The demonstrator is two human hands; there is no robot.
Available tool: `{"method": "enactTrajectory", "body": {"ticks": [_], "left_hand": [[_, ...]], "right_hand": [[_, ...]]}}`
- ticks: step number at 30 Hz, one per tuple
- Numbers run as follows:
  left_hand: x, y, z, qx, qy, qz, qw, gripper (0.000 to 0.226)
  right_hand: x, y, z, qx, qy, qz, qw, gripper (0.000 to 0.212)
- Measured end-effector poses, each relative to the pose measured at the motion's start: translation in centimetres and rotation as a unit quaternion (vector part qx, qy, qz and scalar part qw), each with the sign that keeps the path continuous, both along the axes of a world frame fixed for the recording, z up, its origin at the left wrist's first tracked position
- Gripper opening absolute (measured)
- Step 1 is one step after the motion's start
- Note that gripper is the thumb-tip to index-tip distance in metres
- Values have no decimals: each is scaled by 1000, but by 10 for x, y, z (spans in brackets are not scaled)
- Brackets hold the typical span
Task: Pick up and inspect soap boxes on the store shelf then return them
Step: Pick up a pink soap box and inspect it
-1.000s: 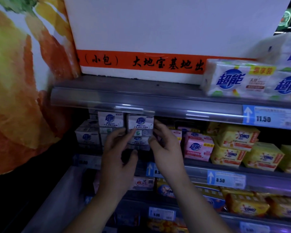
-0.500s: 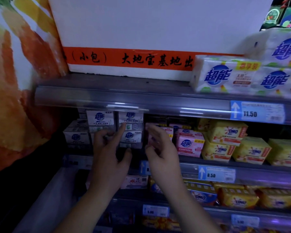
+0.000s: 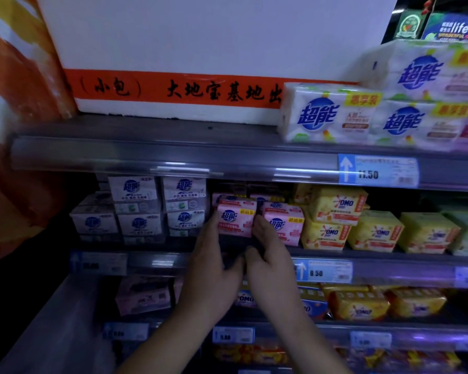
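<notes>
A pink soap box [image 3: 235,218] with a blue round logo sits at the front of the middle shelf [image 3: 157,261]. My left hand [image 3: 214,268] presses its left side and my right hand [image 3: 268,255] its right side, so the box is gripped between them. A second pink box [image 3: 285,225] stands right beside it, partly behind my right fingers. White soap boxes [image 3: 184,205] are stacked to the left, apart from both hands.
Yellow OMO soap packs [image 3: 333,220] fill the middle shelf to the right. Large white soap packs [image 3: 333,114] lie on the top shelf, whose rail [image 3: 173,160] overhangs the boxes. Price tags [image 3: 377,171] line the rails. Lower shelves hold more packs [image 3: 360,303].
Both hands left the white boxes and moved right to the pink box, closing on its two sides. The view has shifted right and closer.
</notes>
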State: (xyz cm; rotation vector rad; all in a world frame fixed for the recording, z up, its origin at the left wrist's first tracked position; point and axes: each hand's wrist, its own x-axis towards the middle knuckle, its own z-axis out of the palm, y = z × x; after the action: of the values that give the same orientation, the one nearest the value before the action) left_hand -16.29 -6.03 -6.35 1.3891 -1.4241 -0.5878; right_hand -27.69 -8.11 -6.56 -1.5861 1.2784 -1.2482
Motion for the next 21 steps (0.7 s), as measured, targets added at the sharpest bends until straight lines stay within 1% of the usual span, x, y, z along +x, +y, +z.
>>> {"method": "enactTrajectory", "body": {"ticks": [2,4,7,10,12,17,19,21], "left_hand": [[1,-4,3,17,30,-4,999,80],[4,-6,4,13,48,5,999,76],[9,-2,6,-24,54,19,998,70],[15,1,5,-54,75,15,996,69],[18,3,4,-63,94,-6,994,71],[22,12,2,-69,164,-98,979,74],[25,16,6,-82,163,-119,976,72],[28,21,13,-94,142,-126,977,70]], "right_hand": [[-1,-2,4,9,-7,-2,1000,66],[-3,-1,7,5,-20,0,1000,65],[-7,6,10,-13,-45,2,999,62],[-14,14,16,-45,-59,17,997,67],[-20,21,15,-62,-63,25,996,66],[-36,36,16,-89,-93,48,991,60],[-46,38,22,-104,-88,72,988,58],[-57,39,25,-97,-95,106,985,54]]}}
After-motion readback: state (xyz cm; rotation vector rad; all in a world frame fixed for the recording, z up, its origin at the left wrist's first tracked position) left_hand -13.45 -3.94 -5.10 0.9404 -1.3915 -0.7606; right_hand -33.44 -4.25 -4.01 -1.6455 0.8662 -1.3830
